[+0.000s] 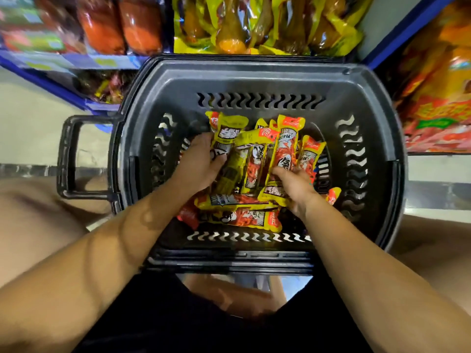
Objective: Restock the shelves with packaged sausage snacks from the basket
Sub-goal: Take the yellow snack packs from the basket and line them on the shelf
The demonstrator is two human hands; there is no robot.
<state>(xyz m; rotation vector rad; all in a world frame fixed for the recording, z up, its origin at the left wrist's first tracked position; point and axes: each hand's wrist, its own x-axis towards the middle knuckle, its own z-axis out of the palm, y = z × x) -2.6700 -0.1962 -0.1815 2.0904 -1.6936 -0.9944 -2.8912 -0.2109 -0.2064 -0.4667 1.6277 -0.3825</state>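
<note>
Both hands (201,161) amid basketed sausage packs (257,159)

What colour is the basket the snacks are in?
The basket is black, with wavy slots cut in its walls. The head view shows it best.

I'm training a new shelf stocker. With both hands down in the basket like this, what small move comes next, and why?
Probably close both hands on the packets and lift. The left hand and right hand already rest on the yellow sausage packets in the basket, nothing lifted yet.
</note>
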